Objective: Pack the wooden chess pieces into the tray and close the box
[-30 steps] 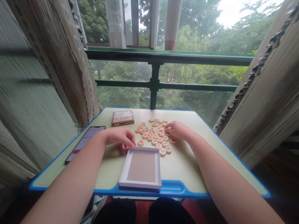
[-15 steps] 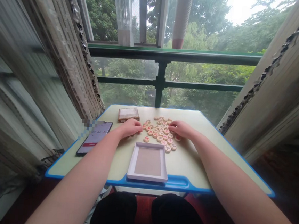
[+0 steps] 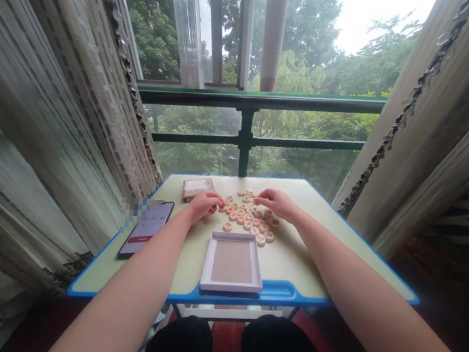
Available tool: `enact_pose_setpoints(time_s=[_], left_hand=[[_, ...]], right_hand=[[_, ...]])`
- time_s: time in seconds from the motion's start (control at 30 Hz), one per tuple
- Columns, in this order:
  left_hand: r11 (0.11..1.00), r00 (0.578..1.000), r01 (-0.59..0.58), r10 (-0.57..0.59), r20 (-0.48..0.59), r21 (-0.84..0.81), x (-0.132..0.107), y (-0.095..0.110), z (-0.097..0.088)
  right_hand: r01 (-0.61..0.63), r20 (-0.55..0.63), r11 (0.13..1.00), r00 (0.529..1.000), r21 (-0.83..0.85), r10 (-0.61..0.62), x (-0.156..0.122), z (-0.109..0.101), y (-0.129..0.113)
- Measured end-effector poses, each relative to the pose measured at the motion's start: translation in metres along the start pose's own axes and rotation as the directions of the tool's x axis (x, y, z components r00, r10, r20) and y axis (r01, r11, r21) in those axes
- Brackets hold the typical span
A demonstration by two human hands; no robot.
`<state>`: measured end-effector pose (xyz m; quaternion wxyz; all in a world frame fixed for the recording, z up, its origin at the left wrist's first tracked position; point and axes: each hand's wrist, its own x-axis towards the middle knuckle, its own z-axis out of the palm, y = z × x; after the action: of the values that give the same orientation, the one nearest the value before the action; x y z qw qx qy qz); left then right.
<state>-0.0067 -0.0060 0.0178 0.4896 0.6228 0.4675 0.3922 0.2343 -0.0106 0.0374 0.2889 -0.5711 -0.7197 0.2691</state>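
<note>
Several round wooden xiangqi pieces (image 3: 247, 225) with red or dark characters lie in a loose cluster on the table. At the cluster's left edge, my left hand (image 3: 206, 206) has its thumb and index finger at a piece, the other fingers curled under. My right hand (image 3: 276, 202) reaches in from the right, back raised and fingertips bent down on a piece at the far side; the fingers hide most of it. Nearer to me stands a shallow white box tray (image 3: 206, 261) with a brown inside, its front on the table's edge.
A small brown box with a pale top (image 3: 198, 187) lies behind my left hand. On the left, a phone (image 3: 148, 228) shows a timer. The pale table (image 3: 299, 280) has a blue rim. Curtains (image 3: 389, 135) flank the window and green railing (image 3: 306, 101).
My right hand has moved left, farther over the cluster. My left hand has shifted slightly forward and right to the pieces at its edge. The camera view has tilted up a little.
</note>
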Motion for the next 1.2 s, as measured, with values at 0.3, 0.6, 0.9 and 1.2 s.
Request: enact_pose_setpoints(time_s=[0.3,0.6,0.9,1.2], left_hand=[[0.973,0.902,0.146,-0.058,0.427,-0.178,0.000,-0.007,-0.016],[0.991,0.868,0.111,-0.135,0.478,0.078,-0.002,0.004,-0.013],[0.905,0.816,0.164,-0.348,0.461,0.394,-0.017,0.019,-0.015],[0.907,0.698,0.222,-0.405,0.591,0.359,-0.019,0.016,-0.018]], right_hand=[[0.271,0.157,0.958,0.946,0.092,-0.283,-0.023,0.023,-0.035],[0.614,0.432,0.786,0.729,-0.072,-0.531,-0.059,0.045,-0.060],[0.672,0.432,0.702,0.719,-0.235,-0.544,-0.063,0.053,-0.060],[0.689,0.406,0.685,0.711,-0.236,-0.575,-0.057,0.055,-0.053]])
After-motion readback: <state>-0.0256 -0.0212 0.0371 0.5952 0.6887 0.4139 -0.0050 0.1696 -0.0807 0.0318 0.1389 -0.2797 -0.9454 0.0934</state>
